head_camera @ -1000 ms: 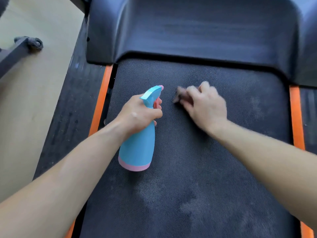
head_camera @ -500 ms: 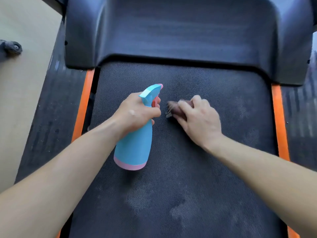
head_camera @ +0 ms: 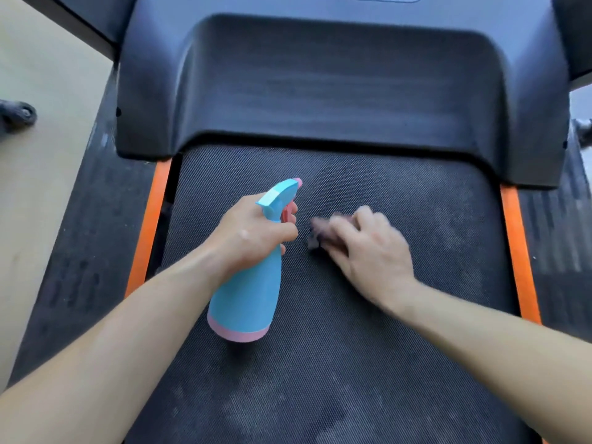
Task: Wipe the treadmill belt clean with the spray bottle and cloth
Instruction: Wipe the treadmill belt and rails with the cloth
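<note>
My left hand (head_camera: 250,235) grips the neck of a blue spray bottle (head_camera: 246,302) with a pink base and pink trigger, held just above the dark treadmill belt (head_camera: 320,363), nozzle pointing away from me. To its right, my right hand (head_camera: 368,248) presses a small dark cloth (head_camera: 317,232) onto the belt; the hand is blurred and hides most of the cloth. Pale dusty patches mark the belt near me and at the right.
The grey motor cover (head_camera: 336,91) spans the far end of the belt. Orange strips (head_camera: 149,232) and dark side rails (head_camera: 86,251) run along both edges. Beige floor with a chair caster (head_camera: 19,115) lies at the left.
My right hand with the cloth slid left and then a little nearer across the belt. The view shifted, showing more of the motor cover. The bottle stays in my left hand.
</note>
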